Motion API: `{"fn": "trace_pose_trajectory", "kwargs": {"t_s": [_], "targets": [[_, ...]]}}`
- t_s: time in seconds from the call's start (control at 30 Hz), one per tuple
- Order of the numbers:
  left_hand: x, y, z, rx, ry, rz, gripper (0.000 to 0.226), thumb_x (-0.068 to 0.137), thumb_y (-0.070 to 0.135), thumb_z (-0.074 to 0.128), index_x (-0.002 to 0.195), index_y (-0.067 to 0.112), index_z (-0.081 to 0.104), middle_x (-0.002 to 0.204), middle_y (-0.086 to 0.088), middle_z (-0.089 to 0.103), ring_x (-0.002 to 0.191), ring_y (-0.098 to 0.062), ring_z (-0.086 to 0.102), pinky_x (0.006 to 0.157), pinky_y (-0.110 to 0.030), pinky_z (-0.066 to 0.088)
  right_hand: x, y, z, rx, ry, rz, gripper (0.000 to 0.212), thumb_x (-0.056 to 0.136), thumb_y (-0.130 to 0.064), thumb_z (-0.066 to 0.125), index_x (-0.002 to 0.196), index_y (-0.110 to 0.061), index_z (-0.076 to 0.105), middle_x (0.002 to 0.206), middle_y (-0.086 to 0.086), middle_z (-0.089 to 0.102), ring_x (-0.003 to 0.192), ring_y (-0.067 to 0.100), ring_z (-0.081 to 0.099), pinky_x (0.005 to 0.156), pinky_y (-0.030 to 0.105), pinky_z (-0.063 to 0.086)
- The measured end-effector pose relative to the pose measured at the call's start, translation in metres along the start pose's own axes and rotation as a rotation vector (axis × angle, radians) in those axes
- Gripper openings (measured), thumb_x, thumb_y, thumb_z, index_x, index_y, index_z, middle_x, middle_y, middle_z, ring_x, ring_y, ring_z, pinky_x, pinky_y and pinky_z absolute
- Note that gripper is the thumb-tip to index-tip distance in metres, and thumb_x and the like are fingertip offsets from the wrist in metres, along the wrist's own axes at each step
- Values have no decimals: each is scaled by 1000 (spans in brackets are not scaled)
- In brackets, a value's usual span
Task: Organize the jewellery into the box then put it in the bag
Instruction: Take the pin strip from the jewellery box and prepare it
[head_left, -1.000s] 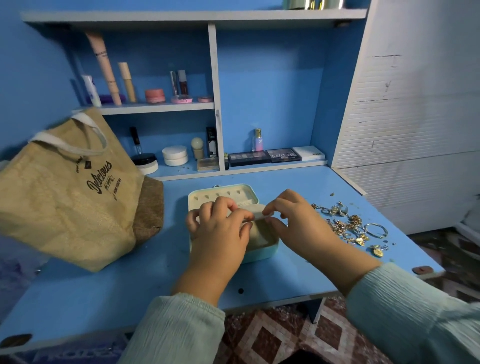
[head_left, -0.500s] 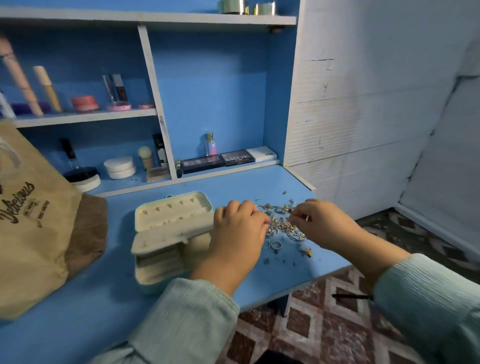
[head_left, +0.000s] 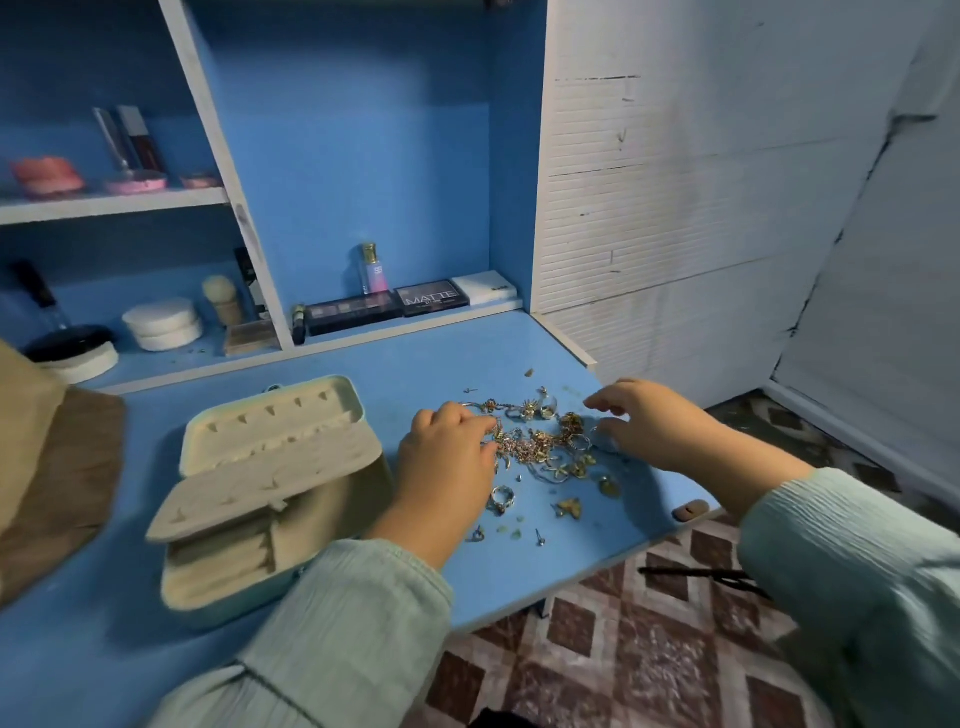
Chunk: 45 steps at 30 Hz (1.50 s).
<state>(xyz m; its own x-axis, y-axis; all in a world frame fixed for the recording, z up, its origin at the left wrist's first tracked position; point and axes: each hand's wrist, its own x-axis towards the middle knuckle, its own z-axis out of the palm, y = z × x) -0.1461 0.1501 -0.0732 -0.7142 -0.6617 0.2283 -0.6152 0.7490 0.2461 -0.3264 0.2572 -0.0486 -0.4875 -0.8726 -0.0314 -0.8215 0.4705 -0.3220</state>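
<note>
The pale jewellery box (head_left: 270, 488) lies open on the blue desk (head_left: 441, 358), lid up and an inner flap folded out. To its right lies a tangled pile of gold and silver jewellery (head_left: 540, 441), with loose rings and studs scattered toward the desk's front edge. My left hand (head_left: 447, 457) rests on the pile's left side, its fingertips curled down into the chains and hidden there. My right hand (head_left: 644, 421) hovers at the pile's right edge, thumb and forefinger apart over a thin hoop. The tan bag (head_left: 31, 441) shows at the far left.
Shelves behind the desk hold cosmetics: eyeshadow palettes (head_left: 387, 306), a small perfume bottle (head_left: 374, 270), round white compacts (head_left: 163, 322) and a brush. A white slatted wall (head_left: 649, 208) bounds the desk on the right. Below the front edge is a patterned floor (head_left: 623, 649).
Both hands left the box and moved right to the jewellery pile. The view swung right, so the bag slid to the left edge. The box flap now lies open.
</note>
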Motion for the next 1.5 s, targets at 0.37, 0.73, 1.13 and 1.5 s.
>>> {"fn": "trace_pose_trajectory", "kwargs": {"t_s": [0.37,0.73,1.13,1.5], "targets": [[-2,0,12,148,13,-27,40,101,35,25,130,31,51,130,11,48,115,-15,42,91,-27,36,40,-14,11,41,-14,-120,35,96,-12,46,129,-21,54,127,2,55,110,19,53,87,25,39],[-4,1,14,93,7,-36,38,102,31,27,126,26,55,127,6,50,112,-17,44,89,-27,37,39,-7,14,65,19,-169,20,94,-14,52,108,-19,66,109,-2,60,97,15,55,77,22,38],[-6,3,12,32,17,-19,37,100,38,32,132,34,49,130,11,44,119,-14,38,95,-25,31,14,4,11,-1,-38,-250,25,90,-27,59,113,-34,65,106,-9,41,104,10,31,93,24,28],[12,19,7,145,-131,99,33,96,47,38,128,46,49,131,11,40,123,-17,28,103,-36,20,3,10,6,19,-49,-245,18,91,-21,57,103,-24,71,100,-8,56,86,6,46,74,16,31]]}}
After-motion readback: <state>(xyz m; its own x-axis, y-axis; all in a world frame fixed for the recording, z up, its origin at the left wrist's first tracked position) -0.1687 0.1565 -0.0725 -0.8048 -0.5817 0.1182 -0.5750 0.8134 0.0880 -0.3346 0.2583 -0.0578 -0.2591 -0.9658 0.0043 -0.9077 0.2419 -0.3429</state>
